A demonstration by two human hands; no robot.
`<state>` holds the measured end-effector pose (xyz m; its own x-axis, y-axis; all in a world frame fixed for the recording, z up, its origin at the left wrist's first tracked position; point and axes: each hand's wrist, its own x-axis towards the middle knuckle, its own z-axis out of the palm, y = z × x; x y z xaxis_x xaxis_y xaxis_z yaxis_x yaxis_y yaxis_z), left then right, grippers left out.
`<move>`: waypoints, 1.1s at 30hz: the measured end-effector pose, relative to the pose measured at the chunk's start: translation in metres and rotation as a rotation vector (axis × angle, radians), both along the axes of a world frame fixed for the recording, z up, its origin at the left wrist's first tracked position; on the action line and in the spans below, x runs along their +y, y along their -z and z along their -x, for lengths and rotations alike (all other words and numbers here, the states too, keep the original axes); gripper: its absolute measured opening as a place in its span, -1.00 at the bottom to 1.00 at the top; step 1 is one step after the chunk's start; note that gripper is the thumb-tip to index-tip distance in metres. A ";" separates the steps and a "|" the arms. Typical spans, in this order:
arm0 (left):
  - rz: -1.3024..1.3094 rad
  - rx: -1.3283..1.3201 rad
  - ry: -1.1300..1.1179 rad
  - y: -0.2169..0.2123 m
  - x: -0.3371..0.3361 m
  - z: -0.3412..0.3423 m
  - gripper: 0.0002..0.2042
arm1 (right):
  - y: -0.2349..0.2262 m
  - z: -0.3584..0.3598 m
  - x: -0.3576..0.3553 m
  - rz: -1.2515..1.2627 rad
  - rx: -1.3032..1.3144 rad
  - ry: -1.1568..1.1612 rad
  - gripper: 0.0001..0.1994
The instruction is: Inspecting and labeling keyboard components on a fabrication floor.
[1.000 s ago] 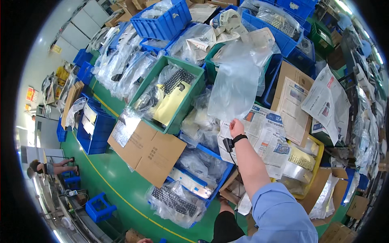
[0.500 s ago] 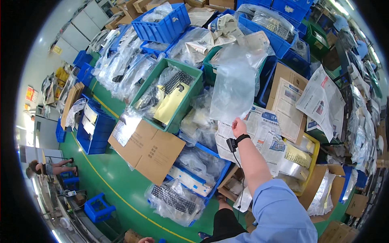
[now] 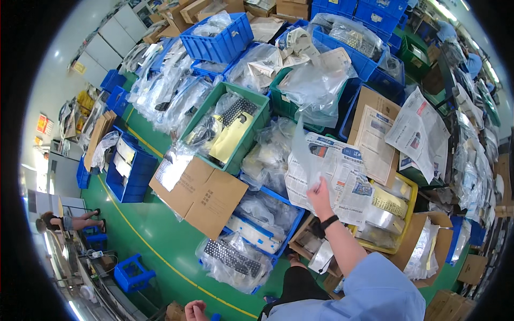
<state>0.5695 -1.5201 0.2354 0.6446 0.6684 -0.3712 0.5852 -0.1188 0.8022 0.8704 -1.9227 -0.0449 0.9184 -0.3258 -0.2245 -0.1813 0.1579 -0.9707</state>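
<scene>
My right hand (image 3: 320, 199) is closed on the edge of a thin clear plastic bag (image 3: 304, 152), which stretches away from my fingers in a narrow strip. Behind it lies an opened newspaper sheet (image 3: 345, 176). Beyond the newspaper, a dark green crate (image 3: 277, 101) holds crumpled clear plastic (image 3: 316, 85). At the lower edge, my left hand (image 3: 196, 310) shows only in part, with its fingers curled and nothing visible in them.
A light green crate (image 3: 256, 128) holds bagged keyboard-like parts. An open cardboard box (image 3: 214, 192) lies near it. To the right stand a yellow crate (image 3: 411, 206) and a carton (image 3: 444, 219). Blue crates (image 3: 219, 45) are stacked behind; a blue stool (image 3: 133, 272) stands lower left.
My right hand has drawn the plastic bag nearer to me and away from the dark green crate; it now looks narrower. My left hand has come further into view at the lower edge.
</scene>
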 end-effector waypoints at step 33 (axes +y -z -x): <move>-0.540 -0.046 0.952 0.037 -0.030 -0.046 -0.82 | -0.244 0.108 0.058 -0.732 0.166 -1.306 -0.54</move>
